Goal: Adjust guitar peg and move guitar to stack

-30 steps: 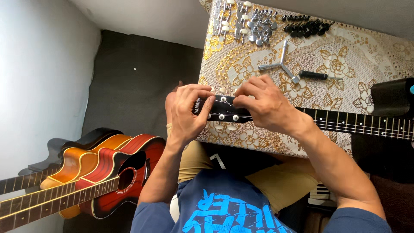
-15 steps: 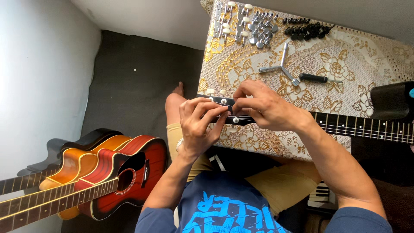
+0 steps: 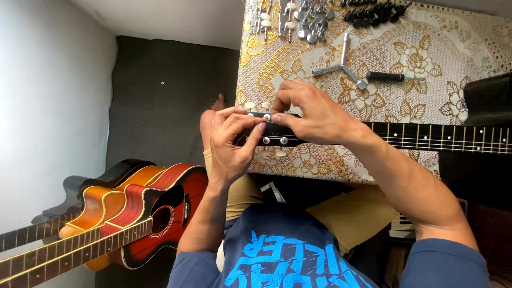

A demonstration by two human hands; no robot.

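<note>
My two hands cover most of the guitar headstock (image 3: 274, 134), so its outline and the strings at that end are largely hidden; only a dark face with a few small silver posts and two pale tuner knobs at its upper edge can be made out. The guitar neck (image 3: 442, 137) runs from the headstock off the right edge of the view, where the body is cut off. Its long axis lies nearly level across the view, the headstock pointing left, over the near edge of the worktop (image 3: 320, 58), which carries a gold floral cloth. My left hand (image 3: 230, 144) holds the headstock's end, fingers curled over the top and grip narrow. My right hand (image 3: 312, 113) pinches with fingertips at the upper edge; what sits between them is too small to tell. Farther back lie a three-armed wrench (image 3: 341, 66), a black-handled tool (image 3: 392, 77) and rows of tuning pegs (image 3: 304, 12), partly cropped. Two acoustic guitars (image 3: 133, 213) lean at lower left.
</note>
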